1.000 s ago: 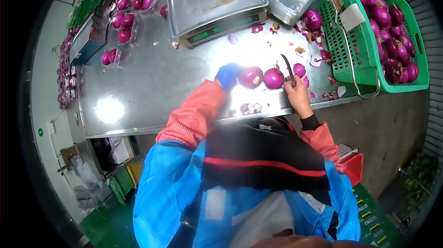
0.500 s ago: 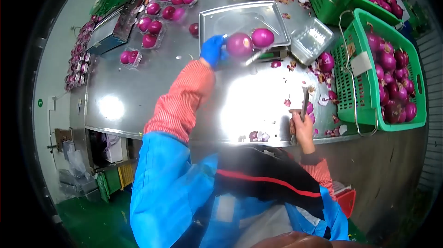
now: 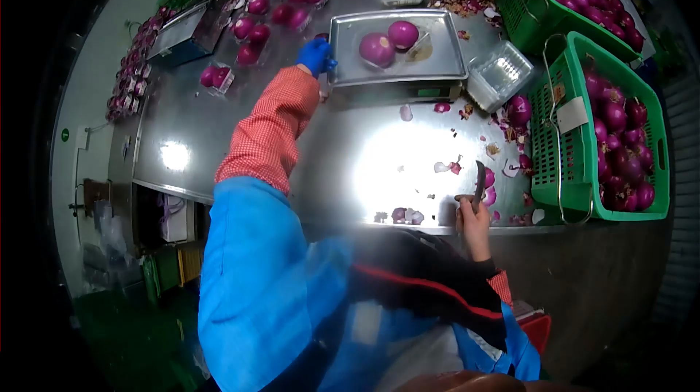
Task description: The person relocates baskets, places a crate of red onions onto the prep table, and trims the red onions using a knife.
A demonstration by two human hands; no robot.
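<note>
My left hand (image 3: 315, 56), in a blue glove, is at the left edge of the scale's metal tray (image 3: 350, 75). A red onion shows partly just beyond its fingers; their grip is unclear. Two onions in a clear pack, one larger (image 3: 377, 49) and one smaller (image 3: 403, 34), rest on the tray, apart from that hand. Near the table's front edge, my bare right hand (image 3: 474, 223) is closed around a knife (image 3: 480, 182) with a dark curved blade pointing up. Loose onion pieces (image 3: 489, 195) lie just beside the blade.
Green crates (image 3: 567, 166) of red onions stand at the right. Empty clear trays (image 3: 500, 77) are beside the scale. Packed onions (image 3: 216, 78) sit at the left, near a metal box (image 3: 182, 33). Peel scraps (image 3: 493, 149) litter the steel table (image 3: 255, 129).
My left hand moved forward with the onion pack, set it on the scale, let go and shifted left to the tray's edge. My right hand still holds the knife. The view has shifted.
</note>
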